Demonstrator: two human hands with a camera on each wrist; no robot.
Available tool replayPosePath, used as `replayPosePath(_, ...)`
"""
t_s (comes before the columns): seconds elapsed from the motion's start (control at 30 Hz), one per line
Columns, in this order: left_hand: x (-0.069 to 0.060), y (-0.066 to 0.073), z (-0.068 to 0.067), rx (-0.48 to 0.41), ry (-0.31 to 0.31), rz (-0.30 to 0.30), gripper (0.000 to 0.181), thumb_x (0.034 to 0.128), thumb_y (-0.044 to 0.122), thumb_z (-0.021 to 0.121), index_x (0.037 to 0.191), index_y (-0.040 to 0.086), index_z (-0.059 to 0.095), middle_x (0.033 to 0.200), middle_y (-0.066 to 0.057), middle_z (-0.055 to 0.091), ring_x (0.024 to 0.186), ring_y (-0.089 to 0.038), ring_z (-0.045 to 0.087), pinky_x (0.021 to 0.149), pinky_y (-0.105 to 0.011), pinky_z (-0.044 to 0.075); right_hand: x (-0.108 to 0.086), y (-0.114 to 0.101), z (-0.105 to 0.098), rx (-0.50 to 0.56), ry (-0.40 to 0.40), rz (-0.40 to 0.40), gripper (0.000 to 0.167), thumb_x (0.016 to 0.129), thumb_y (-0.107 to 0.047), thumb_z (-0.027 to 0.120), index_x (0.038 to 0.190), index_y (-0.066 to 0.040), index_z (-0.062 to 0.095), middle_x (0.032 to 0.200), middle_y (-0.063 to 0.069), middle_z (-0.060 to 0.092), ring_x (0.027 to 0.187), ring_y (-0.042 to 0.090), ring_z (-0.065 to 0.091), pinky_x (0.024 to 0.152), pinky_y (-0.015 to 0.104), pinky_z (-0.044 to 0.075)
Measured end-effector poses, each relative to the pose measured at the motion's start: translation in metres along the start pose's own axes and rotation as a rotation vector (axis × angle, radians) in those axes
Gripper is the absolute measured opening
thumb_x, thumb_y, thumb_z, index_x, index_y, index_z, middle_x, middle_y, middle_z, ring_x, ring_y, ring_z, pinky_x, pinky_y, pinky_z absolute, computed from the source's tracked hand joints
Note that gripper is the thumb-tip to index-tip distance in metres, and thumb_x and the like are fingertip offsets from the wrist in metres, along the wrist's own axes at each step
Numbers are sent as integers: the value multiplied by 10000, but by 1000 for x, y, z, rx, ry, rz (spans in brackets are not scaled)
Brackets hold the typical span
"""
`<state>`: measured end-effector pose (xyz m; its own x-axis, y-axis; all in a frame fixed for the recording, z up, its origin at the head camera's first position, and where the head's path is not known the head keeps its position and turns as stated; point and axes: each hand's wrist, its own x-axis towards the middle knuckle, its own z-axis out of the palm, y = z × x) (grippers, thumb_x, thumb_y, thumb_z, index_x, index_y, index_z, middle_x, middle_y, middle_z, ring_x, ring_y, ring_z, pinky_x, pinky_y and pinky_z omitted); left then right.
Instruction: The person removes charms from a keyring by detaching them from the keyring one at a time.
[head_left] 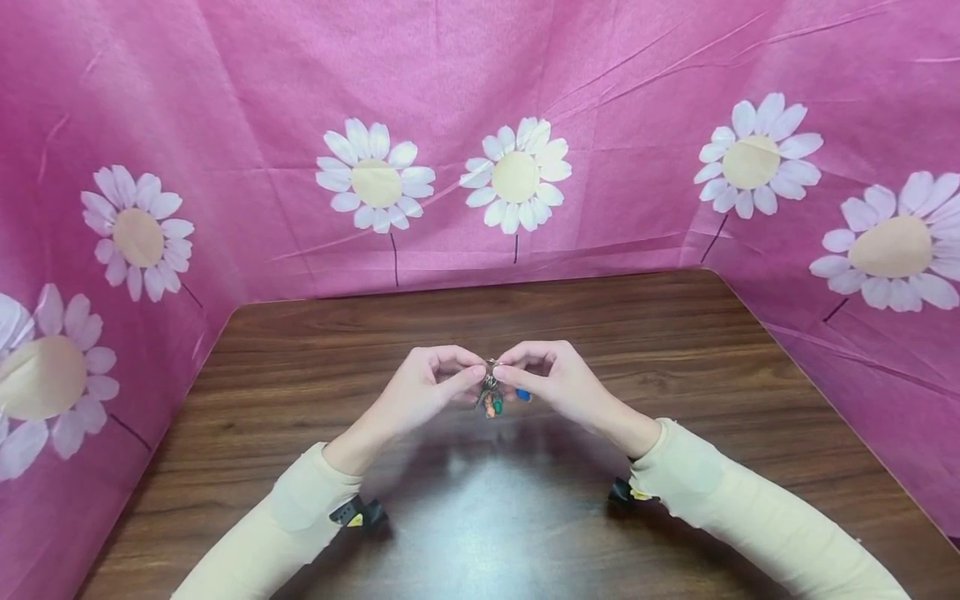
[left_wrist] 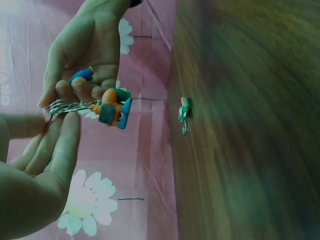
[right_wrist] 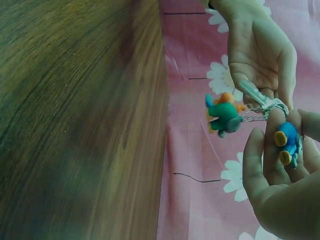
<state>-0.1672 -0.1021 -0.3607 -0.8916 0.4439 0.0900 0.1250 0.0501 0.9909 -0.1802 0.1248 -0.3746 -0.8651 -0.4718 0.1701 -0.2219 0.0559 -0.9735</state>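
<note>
Both hands meet above the table and pinch a metal key ring (head_left: 492, 363) between thumbs and fingers, the left hand (head_left: 422, 385) on one side and the right hand (head_left: 561, 379) on the other. From the ring hang a key (right_wrist: 253, 93) and small figures on chains: an orange figure with blue feet (left_wrist: 121, 118) and a green and grey figure (right_wrist: 224, 118). A blue figure with yellow feet (right_wrist: 287, 142) lies against the right hand's fingers; its link to the ring is hidden. In the left wrist view, a green figure with a short chain (left_wrist: 185, 109) lies on the table.
The brown wood-grain table (head_left: 315, 333) stands under the hands. A pink cloth with daisies (head_left: 450, 75) hangs around its back and sides. Wrist cameras are strapped at both sleeves, one at the left (head_left: 360, 512) and one at the right (head_left: 628, 492).
</note>
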Motion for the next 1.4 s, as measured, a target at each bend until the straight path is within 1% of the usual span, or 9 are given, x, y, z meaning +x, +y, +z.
replayPosePath(0.2,0,-2,0,64,-71,44,185,981,87,676,1086,-61,708,968,-192,744,864,-371,732,795,-514,625,-2,2,-4,-37,-36,1,106,952,-118,724,1023,-51,765,883,238,706,700,169,662,571,264,521)
replayPosePath(0.33,0,-2,0,62,-61,60,176,975,69,677,1089,-62,704,944,-189,748,871,-402,727,795,-464,633,-2,3,-5,-68,-31,1,101,947,-129,735,1019,-71,777,904,245,712,685,178,657,570,272,524)
replayPosePath(0.53,1,1,3,12,-48,18,168,952,30,687,1067,-92,681,935,-219,747,927,-462,705,806,-435,633,-3,1,-3,-53,28,-18,111,942,-113,737,1018,-39,769,832,178,720,690,245,684,555,256,526)
replayPosePath(0.77,2,-1,7,-80,11,-66,167,927,-2,675,1060,-103,666,946,-207,748,935,-440,710,813,-424,633,-2,7,3,82,93,57,174,936,-153,750,1059,-31,755,811,94,727,634,161,643,589,254,552)
replayPosePath(0.97,3,-5,9,-96,53,-64,180,928,17,679,1062,-103,661,949,-193,751,907,-359,734,845,-480,617,-1,9,8,223,132,123,212,942,-135,736,1088,19,733,891,89,747,631,153,657,643,294,613)
replayPosePath(1.07,2,-6,8,-25,29,-48,176,931,28,693,1054,-96,669,933,-208,747,893,-356,734,848,-508,611,0,7,9,197,126,121,233,939,-141,740,1084,41,726,866,89,742,629,144,644,641,277,602)
replayPosePath(1.17,1,-5,5,59,-15,-20,173,938,51,705,1045,-83,685,915,-214,744,884,-392,730,794,-457,635,0,4,7,151,109,125,252,929,-145,750,1084,52,723,836,79,737,634,142,636,645,277,597)
replayPosePath(1.27,2,-4,1,89,-59,-5,167,941,59,712,1043,-72,703,906,-207,743,873,-411,726,747,-400,647,0,2,5,116,85,141,276,922,-158,757,1088,59,720,813,73,729,646,150,647,659,288,599)
replayPosePath(1.4,2,-2,-1,87,-92,0,162,936,52,720,1050,-64,715,899,-189,742,868,-451,712,753,-455,643,0,-1,1,84,49,157,261,919,-180,761,1073,29,735,805,87,723,653,163,658,634,262,573)
